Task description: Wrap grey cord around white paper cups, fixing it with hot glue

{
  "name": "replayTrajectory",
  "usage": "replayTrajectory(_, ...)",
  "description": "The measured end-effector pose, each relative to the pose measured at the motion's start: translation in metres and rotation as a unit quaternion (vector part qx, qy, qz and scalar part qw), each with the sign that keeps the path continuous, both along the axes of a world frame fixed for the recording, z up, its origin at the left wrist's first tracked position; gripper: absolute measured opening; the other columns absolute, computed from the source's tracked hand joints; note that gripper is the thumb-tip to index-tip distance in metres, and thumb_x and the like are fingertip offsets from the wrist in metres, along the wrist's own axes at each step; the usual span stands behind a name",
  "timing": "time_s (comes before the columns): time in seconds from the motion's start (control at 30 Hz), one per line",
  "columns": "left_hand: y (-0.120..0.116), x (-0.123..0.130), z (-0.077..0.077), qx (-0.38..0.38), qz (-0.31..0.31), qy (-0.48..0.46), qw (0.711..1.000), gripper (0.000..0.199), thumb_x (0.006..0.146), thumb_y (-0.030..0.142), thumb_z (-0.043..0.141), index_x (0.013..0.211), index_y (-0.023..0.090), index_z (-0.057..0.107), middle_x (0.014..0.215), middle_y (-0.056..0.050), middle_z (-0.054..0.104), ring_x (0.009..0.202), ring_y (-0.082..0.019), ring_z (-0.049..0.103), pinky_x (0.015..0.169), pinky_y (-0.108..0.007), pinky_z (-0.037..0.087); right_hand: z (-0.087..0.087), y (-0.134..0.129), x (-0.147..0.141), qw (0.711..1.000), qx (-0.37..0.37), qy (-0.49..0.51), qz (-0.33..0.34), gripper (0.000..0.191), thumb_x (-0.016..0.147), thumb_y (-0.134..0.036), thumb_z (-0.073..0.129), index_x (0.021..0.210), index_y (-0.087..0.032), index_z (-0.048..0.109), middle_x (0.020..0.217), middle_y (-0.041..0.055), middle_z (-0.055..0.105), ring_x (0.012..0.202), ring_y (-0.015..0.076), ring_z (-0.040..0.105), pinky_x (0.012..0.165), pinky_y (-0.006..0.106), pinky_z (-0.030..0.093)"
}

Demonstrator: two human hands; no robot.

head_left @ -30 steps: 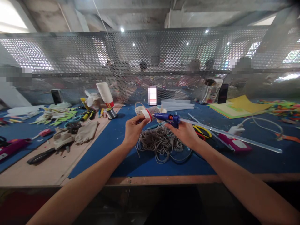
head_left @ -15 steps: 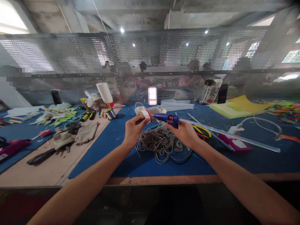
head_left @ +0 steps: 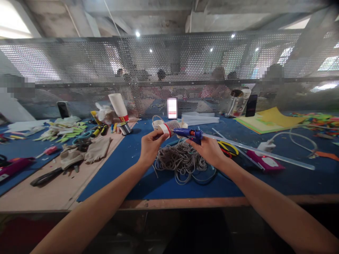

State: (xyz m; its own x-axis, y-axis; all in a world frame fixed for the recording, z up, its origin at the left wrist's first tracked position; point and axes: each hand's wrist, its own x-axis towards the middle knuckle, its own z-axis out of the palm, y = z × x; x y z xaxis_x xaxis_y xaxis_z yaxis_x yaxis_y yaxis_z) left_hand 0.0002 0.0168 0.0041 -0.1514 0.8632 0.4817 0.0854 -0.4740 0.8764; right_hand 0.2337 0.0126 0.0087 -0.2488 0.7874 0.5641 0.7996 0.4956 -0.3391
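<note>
Glue gun (head_left: 187,132) seemingly at cup's edge (head_left: 170,129)

No legible txt, nos. or brands; lit phone screen (head_left: 172,108) pixelated, marks on red-and-white cup stack (head_left: 118,106) (L of ctr.) too small to read.

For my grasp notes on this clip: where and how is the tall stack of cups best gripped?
Probably around the middle of the white cup stack, from the near side, fingers wrapping both flanks. It is long and rounded, its top leans left above the metal tin, and nothing blocks its near side. A light grip seems wisest.
</note>
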Motion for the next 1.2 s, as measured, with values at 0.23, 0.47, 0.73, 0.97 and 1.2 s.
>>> replayTrajectory(0.23,-0.0008,0.0006,0.0017,0.000,0.011,0.007,1.000,0.025,0.073,0.034,0.078,0.090,0.016,0.078,0.085,-0.004,0.075,0.074,-0.015,0.062,0.073,-0.028,0.049,-0.0021,0.0025,0.0013,1.000,0.003,-0.002,0.003,0.048,0.092,-0.060,0.047,0.107,-0.021,0.071,0.080,0.0094,0.071,0.073,0.0258,0.065,0.062,0.033,0.037)
replayTrajectory(0.47,-0.0019,0.0017,0.0048,-0.003,0.026,0.002,1.000,0.025,0.072,0.034,0.078,0.090,0.016,0.079,0.084,-0.004,0.075,0.074,-0.016,0.061,0.073,-0.028,0.048,-0.0008,0.0011,0.0015,1.000,-0.004,-0.010,0.009,0.048,0.093,-0.058,0.047,0.106,-0.020,0.072,0.080,0.0105,0.071,0.077,0.0271,0.066,0.063,0.034,0.039)
replayTrajectory(0.73,0.0005,-0.0010,0.0019,0.004,0.019,0.005,1.000,0.027,0.073,0.035,0.078,0.093,0.016,0.078,0.086,-0.005,0.075,0.075,-0.015,0.062,0.075,-0.028,0.048,-0.0039,0.0025,0.0015,1.000,-0.001,-0.014,0.010,0.052,0.093,-0.060,0.045,0.111,-0.019,0.070,0.084,0.0106,0.072,0.077,0.0267,0.066,0.064,0.034,0.039)
replayTrajectory(0.97,0.0012,-0.0008,0.0011,0.007,0.019,-0.001,1.000,0.025,0.073,0.034,0.078,0.091,0.017,0.078,0.084,-0.003,0.074,0.074,-0.015,0.060,0.072,-0.027,0.047,-0.0031,0.0015,0.0019,1.000,0.003,-0.016,0.013,0.051,0.093,-0.060,0.045,0.114,-0.019,0.068,0.091,0.0111,0.073,0.081,0.0278,0.067,0.065,0.034,0.041)
replayTrajectory(1.2,-0.0002,-0.0008,0.0035,0.001,0.025,-0.001,1.000,0.023,0.072,0.033,0.077,0.088,0.017,0.079,0.081,-0.003,0.073,0.071,-0.014,0.059,0.070,-0.027,0.046,-0.0025,0.0012,0.0015,1.000,-0.003,-0.010,0.018,0.047,0.092,-0.058,0.046,0.111,-0.021,0.068,0.090,0.0102,0.073,0.081,0.0272,0.067,0.066,0.034,0.041)
